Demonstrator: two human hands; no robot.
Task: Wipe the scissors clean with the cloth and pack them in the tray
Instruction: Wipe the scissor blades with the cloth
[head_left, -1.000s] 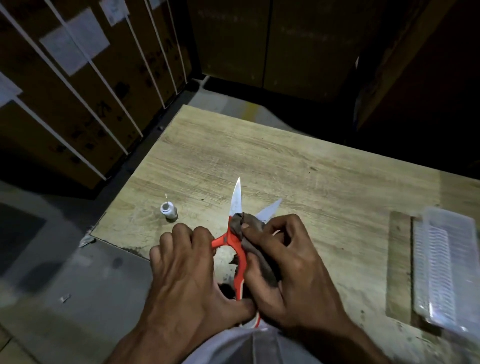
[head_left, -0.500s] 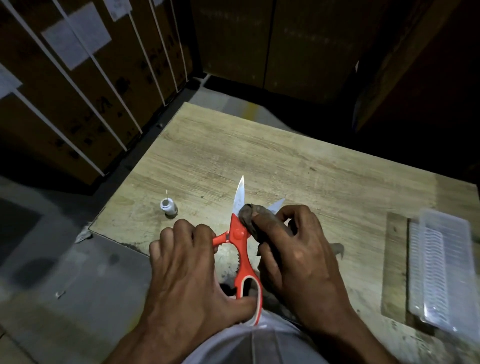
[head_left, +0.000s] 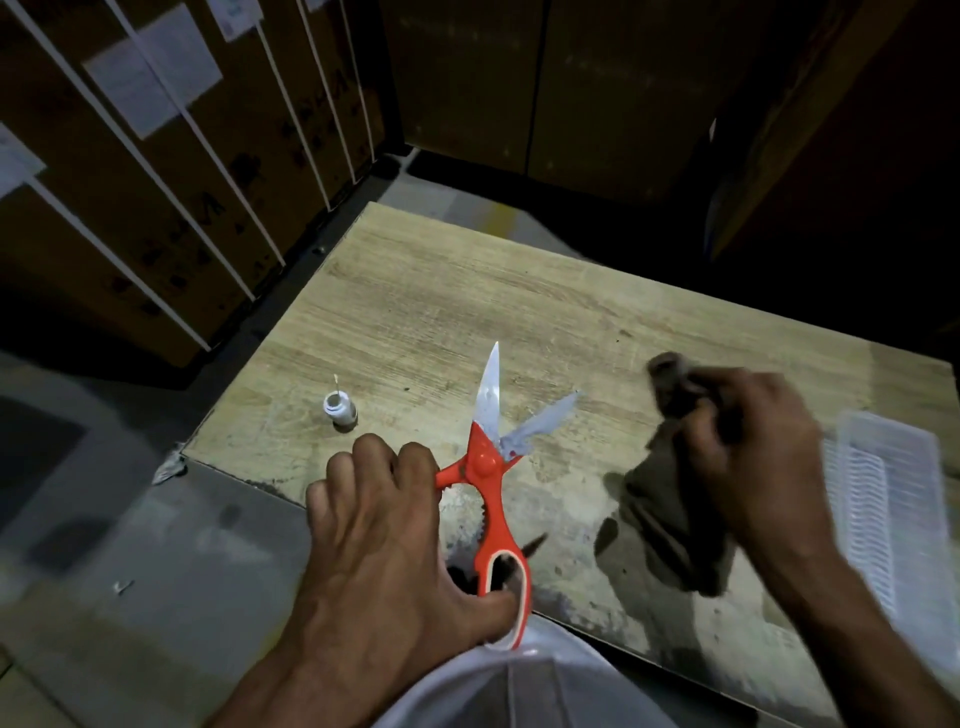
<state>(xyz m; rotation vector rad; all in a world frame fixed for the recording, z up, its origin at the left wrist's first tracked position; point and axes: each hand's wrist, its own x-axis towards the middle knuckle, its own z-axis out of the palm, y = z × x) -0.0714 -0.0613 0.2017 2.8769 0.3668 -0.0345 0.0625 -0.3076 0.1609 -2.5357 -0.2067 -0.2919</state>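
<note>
Both hands are working over a worn wooden table (head_left: 519, 312) seen from the head camera. On the near side, the left hand (head_left: 384, 545) is closing around the handles of the orange scissors (head_left: 485, 467), its fingers curling over the left handle and its thumb passing through the lower loop, so that it is gripping them firmly. Those scissors are sitting wide open, one blade pointing up and away from the person and the other angling off to the right, both blade tips hanging above the tabletop near its middle. Off to the right, well apart from the blades, the right hand (head_left: 748, 441) is clutching the dark cloth (head_left: 675, 499), its fingers bunching the fabric while a loose end is trailing down toward the table; this hand and the cloth are looking blurred. Just beyond that hand, at the right edge of the table, the clear ribbed plastic tray (head_left: 893, 519) is lying flat. Left of the scissors, near the table's left edge, a small white bottle (head_left: 340, 408) is standing upright. Strapped cardboard boxes (head_left: 156, 182) are standing beyond the table on the left.
</note>
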